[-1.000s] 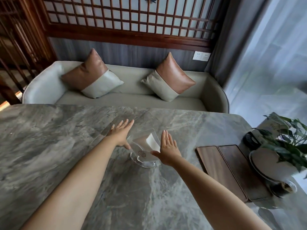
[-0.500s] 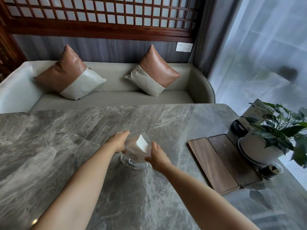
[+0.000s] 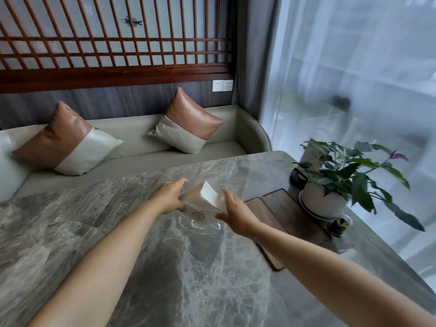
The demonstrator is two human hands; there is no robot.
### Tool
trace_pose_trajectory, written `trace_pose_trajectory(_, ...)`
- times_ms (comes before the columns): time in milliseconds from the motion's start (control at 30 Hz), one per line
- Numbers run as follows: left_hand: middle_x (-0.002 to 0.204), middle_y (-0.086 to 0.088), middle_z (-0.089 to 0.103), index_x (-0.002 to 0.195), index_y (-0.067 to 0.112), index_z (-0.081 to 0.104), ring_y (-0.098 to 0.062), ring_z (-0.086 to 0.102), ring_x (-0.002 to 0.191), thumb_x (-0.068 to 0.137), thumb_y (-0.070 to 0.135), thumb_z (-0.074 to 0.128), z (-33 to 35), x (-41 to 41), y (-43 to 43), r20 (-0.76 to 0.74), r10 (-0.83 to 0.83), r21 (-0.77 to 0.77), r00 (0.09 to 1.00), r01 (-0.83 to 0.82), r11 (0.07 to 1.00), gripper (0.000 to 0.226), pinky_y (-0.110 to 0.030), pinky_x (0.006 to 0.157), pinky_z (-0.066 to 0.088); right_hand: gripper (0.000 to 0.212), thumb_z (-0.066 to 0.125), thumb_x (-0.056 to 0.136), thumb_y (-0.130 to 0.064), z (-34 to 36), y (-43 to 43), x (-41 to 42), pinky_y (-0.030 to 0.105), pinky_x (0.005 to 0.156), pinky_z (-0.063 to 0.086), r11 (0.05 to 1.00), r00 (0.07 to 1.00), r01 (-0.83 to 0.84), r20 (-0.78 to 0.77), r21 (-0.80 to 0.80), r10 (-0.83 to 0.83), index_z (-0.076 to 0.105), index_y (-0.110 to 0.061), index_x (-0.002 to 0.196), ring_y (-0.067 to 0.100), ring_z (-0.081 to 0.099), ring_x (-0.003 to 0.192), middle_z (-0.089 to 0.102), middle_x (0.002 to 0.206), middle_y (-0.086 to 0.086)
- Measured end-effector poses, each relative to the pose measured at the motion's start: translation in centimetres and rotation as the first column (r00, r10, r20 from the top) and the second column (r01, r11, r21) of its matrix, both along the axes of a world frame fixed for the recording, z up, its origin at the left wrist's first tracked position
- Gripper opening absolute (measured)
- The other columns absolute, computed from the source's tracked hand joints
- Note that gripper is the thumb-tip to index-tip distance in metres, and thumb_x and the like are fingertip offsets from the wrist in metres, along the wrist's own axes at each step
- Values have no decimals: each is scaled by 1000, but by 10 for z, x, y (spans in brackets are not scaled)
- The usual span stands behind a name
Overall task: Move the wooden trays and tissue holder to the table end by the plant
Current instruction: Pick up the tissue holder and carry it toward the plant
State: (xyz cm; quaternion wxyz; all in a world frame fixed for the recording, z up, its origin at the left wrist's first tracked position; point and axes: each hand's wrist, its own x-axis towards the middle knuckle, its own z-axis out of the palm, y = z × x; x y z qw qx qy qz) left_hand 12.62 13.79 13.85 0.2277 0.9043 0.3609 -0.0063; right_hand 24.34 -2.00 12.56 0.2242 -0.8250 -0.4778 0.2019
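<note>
A clear tissue holder (image 3: 200,210) with a stack of white tissues and a round glass base stands on the grey marble table (image 3: 165,279). My left hand (image 3: 168,197) grips its left side and my right hand (image 3: 233,214) grips its right side. Two dark wooden trays (image 3: 286,214) lie side by side just right of the holder, partly under my right forearm. Beyond them, at the table's right end, is the potted plant (image 3: 344,182) in a white pot.
A small black jar (image 3: 339,226) and a dark round object with a card (image 3: 298,177) sit beside the plant pot. A sofa with two cushions (image 3: 186,125) runs behind the table. Sheer curtains hang at the right.
Both hands went from flat and apart to closed on the tissue holder's sides. The holder has shifted right, nearer the trays, and the view has turned toward the plant.
</note>
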Motion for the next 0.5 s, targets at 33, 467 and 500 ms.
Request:
trace_pose_trajectory(33, 130, -9, 56, 134, 17, 43, -28, 57, 114, 68, 17, 82, 6, 10, -9, 7, -28, 13, 1000, 28, 1000, 77, -35, 92, 48, 70, 61, 86, -17, 5, -12, 9, 39, 105, 35, 1000, 1000, 16, 6, 8, -16, 21, -3, 142, 34, 43, 127, 41, 142, 20)
trace_pose_trajectory(467, 125, -10, 59, 123, 9, 49, -25, 57, 114, 66, 21, 84, 31, 159, -158, 99, -396, 51, 913, 393, 918, 68, -32, 91, 47, 69, 62, 86, -20, 35, -193, 116, 31, 106, 33, 955, 953, 297, 61, 12, -298, 24, -8, 142, 25, 41, 129, 42, 143, 12)
trace_pose_trajectory(500, 123, -10, 59, 122, 7, 50, -24, 57, 113, 65, 20, 84, 30, 172, -171, 108, -425, 47, 899, 422, 905, 67, -32, 91, 47, 70, 63, 85, -21, 34, -208, 124, 32, 106, 33, 946, 944, 323, 62, 2, -323, 24, -8, 142, 25, 41, 129, 42, 143, 12)
